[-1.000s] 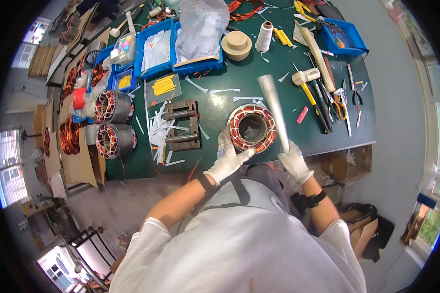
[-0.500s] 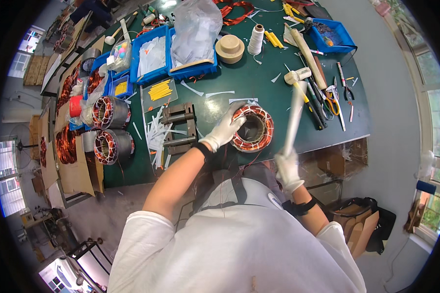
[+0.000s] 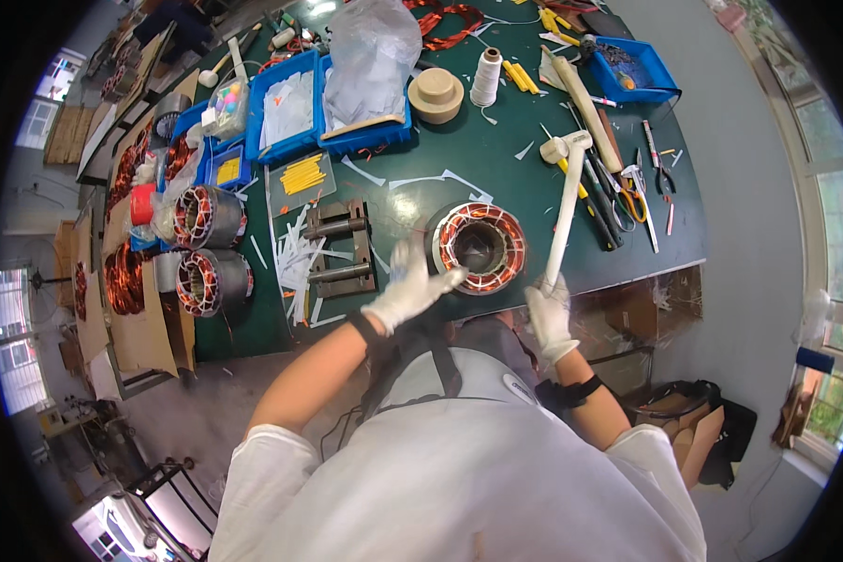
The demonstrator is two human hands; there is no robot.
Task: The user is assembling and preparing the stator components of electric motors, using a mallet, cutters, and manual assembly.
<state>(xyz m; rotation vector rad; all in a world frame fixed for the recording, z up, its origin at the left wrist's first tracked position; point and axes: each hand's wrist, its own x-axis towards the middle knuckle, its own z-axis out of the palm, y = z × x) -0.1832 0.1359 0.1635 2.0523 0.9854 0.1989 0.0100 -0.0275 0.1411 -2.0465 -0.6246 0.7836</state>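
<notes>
A motor stator (image 3: 512, 253) with a laced ring of copper windings stands on the green bench top, its round bore facing up. At its left, my left hand (image 3: 410, 288) in a white glove has its fingers spread. The thumb reaches to the stator's near left rim; whether it touches I cannot tell. In my right hand (image 3: 549, 317), also gloved, is the lower end of a white mallet's handle. The mallet (image 3: 569, 201) slants up and away, its pale head beyond the stator's right side, over the loose tools.
Left of my left hand lie a steel fixture with two bars (image 3: 339, 249) and white paper strips (image 3: 295, 272). Two more stators (image 3: 217, 281) rest farther left. Blue bins (image 3: 288, 105) and a thread spool (image 3: 485, 80) stand behind; pliers (image 3: 663, 176) lie at right.
My left hand has come off the stator's upper left rim, moving down and left with fingers spreading. The mallet head has shifted slightly up and right. More of the stator's outer side now shows.
</notes>
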